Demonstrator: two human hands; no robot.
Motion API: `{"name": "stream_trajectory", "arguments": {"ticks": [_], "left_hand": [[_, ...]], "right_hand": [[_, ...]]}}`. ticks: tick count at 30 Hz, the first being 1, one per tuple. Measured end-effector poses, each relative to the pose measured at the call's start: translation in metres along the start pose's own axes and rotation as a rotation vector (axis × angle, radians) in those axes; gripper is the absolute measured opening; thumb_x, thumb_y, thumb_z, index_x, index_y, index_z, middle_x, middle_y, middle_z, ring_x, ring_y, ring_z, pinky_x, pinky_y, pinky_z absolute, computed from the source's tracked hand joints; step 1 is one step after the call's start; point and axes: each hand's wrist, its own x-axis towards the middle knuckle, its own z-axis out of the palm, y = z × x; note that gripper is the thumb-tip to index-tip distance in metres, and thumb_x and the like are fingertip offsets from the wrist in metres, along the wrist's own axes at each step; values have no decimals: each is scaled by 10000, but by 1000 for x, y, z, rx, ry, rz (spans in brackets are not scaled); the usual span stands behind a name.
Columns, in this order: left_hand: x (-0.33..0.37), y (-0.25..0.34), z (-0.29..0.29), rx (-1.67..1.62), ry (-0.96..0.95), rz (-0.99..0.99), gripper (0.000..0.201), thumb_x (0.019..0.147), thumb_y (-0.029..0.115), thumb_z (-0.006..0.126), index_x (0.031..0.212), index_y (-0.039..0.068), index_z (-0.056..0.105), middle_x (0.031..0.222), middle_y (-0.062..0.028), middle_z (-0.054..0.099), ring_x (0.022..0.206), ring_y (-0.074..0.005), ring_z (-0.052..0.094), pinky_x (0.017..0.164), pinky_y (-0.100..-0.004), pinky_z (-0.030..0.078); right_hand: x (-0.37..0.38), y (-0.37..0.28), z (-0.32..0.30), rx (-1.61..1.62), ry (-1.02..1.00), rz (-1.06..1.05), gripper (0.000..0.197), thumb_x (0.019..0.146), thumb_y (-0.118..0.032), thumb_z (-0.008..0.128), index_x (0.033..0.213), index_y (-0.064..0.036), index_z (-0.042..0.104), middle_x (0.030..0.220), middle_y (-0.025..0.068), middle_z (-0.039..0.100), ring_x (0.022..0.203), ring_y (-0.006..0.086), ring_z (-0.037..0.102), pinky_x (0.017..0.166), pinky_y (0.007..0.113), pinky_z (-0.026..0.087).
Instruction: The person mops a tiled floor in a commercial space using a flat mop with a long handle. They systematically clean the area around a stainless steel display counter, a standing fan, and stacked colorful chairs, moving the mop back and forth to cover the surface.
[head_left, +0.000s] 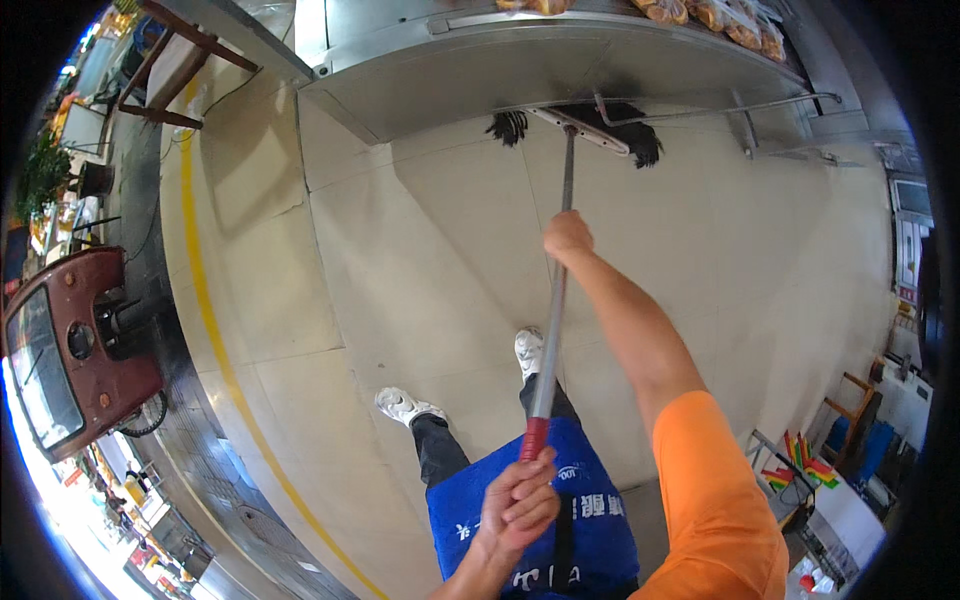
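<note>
A long-handled mop (560,300) with a grey metal pole and a red grip slants away from me across the tiled floor. My left hand (520,500) is closed round the lower end, at the red grip. Farther up the pole, my right hand (569,236) grips the metal with the arm stretched forward. The flat mop head (590,132), white bar with dark strands, lies on the floor at the foot of a metal counter. Part of its dark fringe is hidden under the counter's edge and a bent metal rail.
The metal counter (560,70) carries bagged bread (735,25). A wooden chair (190,60) stands far left, beyond which a brown three-wheeler (85,350) is parked. A yellow line (215,330) runs along the floor's left side. At right is a white table (850,510) with colourful items.
</note>
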Motion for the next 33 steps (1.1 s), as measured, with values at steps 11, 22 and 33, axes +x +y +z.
{"name": "stream_trajectory", "arguments": {"ticks": [11, 22, 33], "left_hand": [[-320, 38, -81, -22, 503, 321, 51, 951, 70, 477, 970, 24, 474, 549, 12, 415, 320, -73, 367, 277, -227, 295], [-239, 119, -46, -223, 2, 163, 63, 946, 71, 478, 981, 19, 467, 523, 25, 397, 305, -64, 349, 274, -226, 277], [-426, 117, -100, -108, 364, 307, 67, 957, 134, 504, 962, 68, 515, 556, 21, 466, 360, -87, 434, 299, -241, 304]], "right_hand": [[-307, -54, 249, -143, -245, -106, 563, 813, -149, 596, 1222, 167, 372, 1029, 308, 634, 972, 408, 662, 810, 508, 537], [-175, -165, 263, -224, -16, -253, 376, 929, -261, 496, 1147, 43, 464, 977, 251, 668, 927, 397, 670, 787, 487, 540], [-366, -146, 372, -217, -256, -149, 521, 735, -103, 639, 1158, 137, 452, 1055, 291, 617, 956, 423, 655, 789, 480, 543]]}}
